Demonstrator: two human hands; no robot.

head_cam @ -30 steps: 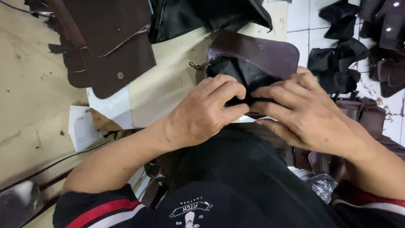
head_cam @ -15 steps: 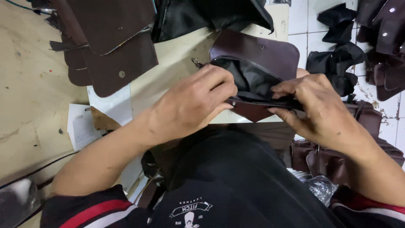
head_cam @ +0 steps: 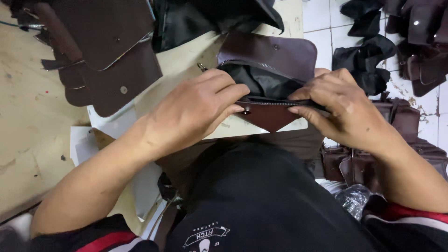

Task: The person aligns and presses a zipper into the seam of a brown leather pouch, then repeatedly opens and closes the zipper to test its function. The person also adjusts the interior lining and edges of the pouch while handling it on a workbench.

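Observation:
A small dark brown leather pouch [head_cam: 275,56] lies on the workbench in front of me, its zip open and black lining [head_cam: 261,81] showing inside. My left hand [head_cam: 193,109] grips the near edge of the opening at its left end, by a metal stud. My right hand [head_cam: 343,107] pinches the same zip edge at its right end. Between the two hands the near edge is stretched taut, and the pointed brown front flap [head_cam: 270,116] hangs below it.
Brown leather panels [head_cam: 107,60] lie stacked at the bench's far left, black fabric [head_cam: 205,18] behind the pouch. White paper sheets [head_cam: 84,142] lie at left. On the tiled floor at right are black pieces [head_cam: 368,56] and finished brown bags [head_cam: 354,161].
My hands were bunched together over the pouch mouth; they have moved apart along the zip edge, pulling the opening wide and exposing the black lining.

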